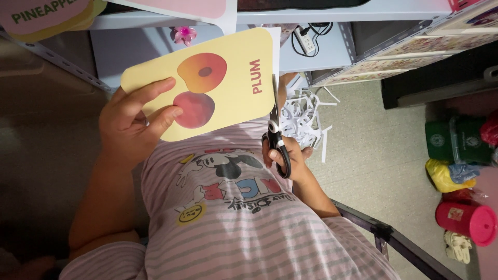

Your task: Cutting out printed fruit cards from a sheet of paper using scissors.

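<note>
My left hand (132,122) grips a yellow picture card (233,93) with rounded corners; the card shows a halved orange-red fruit and a whole reddish one. My thumb and fingers pinch its lower left corner. My right hand (290,158) holds black-handled scissors (275,137), whose blades run up along the card's right edge. I am wearing a pink striped shirt with a cartoon print, and it fills the lower middle of the view.
A heap of white paper strips (303,116) lies on the floor behind the scissors. A white shelf with a power strip (306,41) stands above. Green boxes (456,140), a yellow bag and a pink lidded cup (467,220) sit at right. A dark metal frame (389,236) crosses lower right.
</note>
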